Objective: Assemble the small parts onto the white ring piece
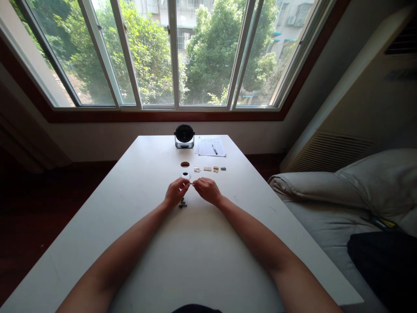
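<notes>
My left hand (176, 190) and my right hand (207, 189) meet over the middle of the white table (195, 248). Fingertips of both are pinched close together around a tiny part that is too small to name. Just beyond my left hand lies a small round white piece with a dark centre (185, 175). A little heap of dark metallic parts (183, 203) rests beside my left wrist. Farther off, past my right hand, sit small groups of silvery pieces (197, 168), gold-coloured pieces (207, 168), more gold pieces (216, 168) and grey pieces (223, 168).
A round hole (185, 164) opens in the tabletop. At the far edge stand a small black fan-like device (184, 135) and a paper sheet (205, 148) with a pen (214, 149) on it. To the right is a cushioned sofa (312, 191); a window spans the wall ahead.
</notes>
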`<state>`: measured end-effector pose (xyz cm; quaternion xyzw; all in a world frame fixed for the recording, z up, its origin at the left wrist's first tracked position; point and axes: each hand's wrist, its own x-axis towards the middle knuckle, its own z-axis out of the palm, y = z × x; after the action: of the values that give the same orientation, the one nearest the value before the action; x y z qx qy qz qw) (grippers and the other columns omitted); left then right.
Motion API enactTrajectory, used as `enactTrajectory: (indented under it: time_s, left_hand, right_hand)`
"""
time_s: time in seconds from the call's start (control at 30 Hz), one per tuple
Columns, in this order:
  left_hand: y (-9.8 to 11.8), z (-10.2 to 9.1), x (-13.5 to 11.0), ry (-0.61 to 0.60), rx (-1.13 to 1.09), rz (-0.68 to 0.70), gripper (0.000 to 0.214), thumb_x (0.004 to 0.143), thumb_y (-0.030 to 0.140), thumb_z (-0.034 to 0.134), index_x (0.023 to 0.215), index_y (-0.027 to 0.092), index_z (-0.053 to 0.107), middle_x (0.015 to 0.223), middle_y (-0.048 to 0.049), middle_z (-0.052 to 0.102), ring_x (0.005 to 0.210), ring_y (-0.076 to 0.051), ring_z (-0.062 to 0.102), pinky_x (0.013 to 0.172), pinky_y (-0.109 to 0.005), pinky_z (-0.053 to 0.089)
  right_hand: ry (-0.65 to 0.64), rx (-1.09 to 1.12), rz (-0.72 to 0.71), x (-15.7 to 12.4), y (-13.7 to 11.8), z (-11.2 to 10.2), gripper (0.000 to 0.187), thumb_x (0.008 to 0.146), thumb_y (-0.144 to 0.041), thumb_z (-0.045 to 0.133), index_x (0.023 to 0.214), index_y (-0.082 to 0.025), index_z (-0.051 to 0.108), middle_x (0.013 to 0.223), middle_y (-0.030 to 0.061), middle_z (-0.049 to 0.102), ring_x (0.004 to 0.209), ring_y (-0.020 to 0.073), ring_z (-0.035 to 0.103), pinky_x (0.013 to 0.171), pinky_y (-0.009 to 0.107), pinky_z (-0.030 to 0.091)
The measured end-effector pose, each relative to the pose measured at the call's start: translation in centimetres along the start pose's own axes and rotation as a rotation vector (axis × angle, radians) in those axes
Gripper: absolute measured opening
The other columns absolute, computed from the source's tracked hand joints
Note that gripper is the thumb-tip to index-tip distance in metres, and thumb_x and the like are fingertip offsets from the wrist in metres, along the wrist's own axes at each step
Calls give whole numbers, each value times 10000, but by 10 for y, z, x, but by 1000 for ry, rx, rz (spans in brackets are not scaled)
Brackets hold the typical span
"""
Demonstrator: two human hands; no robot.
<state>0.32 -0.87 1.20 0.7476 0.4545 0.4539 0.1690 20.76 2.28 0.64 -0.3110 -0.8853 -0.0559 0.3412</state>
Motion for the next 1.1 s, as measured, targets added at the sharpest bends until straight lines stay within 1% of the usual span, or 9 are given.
enactTrajectory:
  time_s: [0.27, 0.53, 0.8, 0.97, 1.1]
  left_hand:
    - [0, 0, 0, 11, 13, -14, 154, 936, 319, 556, 905, 215, 665, 836, -20, 680, 690, -140, 596, 674, -263, 486]
    - [0, 1, 0, 4, -17, -14, 134, 935, 299, 550, 949, 226, 662, 868, -16, 685, 711, -138, 604, 696, -263, 490]
    - [2, -2, 0, -4, 20, -27, 161, 934, 312, 538, 884, 207, 649, 828, -19, 676, 697, -141, 589, 688, -269, 482]
    - [1, -2, 1, -8, 4, -45, 159, 922, 305, 548, 877, 200, 659, 822, -19, 680, 693, -138, 585, 684, -262, 475]
    - [1, -1, 1, -31, -16, -61, 181, 920, 325, 543, 870, 198, 661, 816, -15, 683, 705, -141, 587, 689, -262, 470]
  right_hand:
    - [12, -7, 5, -1, 2, 3, 213, 1026, -348, 486, 1006, -204, 641, 821, 51, 654, 768, 176, 564, 711, 294, 368]
    - [-20, -21, 2, 0, 0, 0, 249, 1037, -333, 461, 932, -199, 644, 806, 49, 648, 748, 166, 558, 712, 289, 362]
    - [15, 24, 13, -1, 1, 3, 188, 1004, -368, 537, 1076, -217, 620, 862, 43, 680, 773, 172, 598, 735, 294, 403]
    - [-7, 47, 0, -1, 1, 4, 172, 990, -371, 556, 1043, -212, 596, 857, 35, 674, 759, 166, 596, 727, 288, 406]
    - [-9, 27, 4, -1, 0, 3, 135, 1006, -317, 515, 1011, -205, 592, 842, 36, 665, 763, 165, 589, 728, 284, 397]
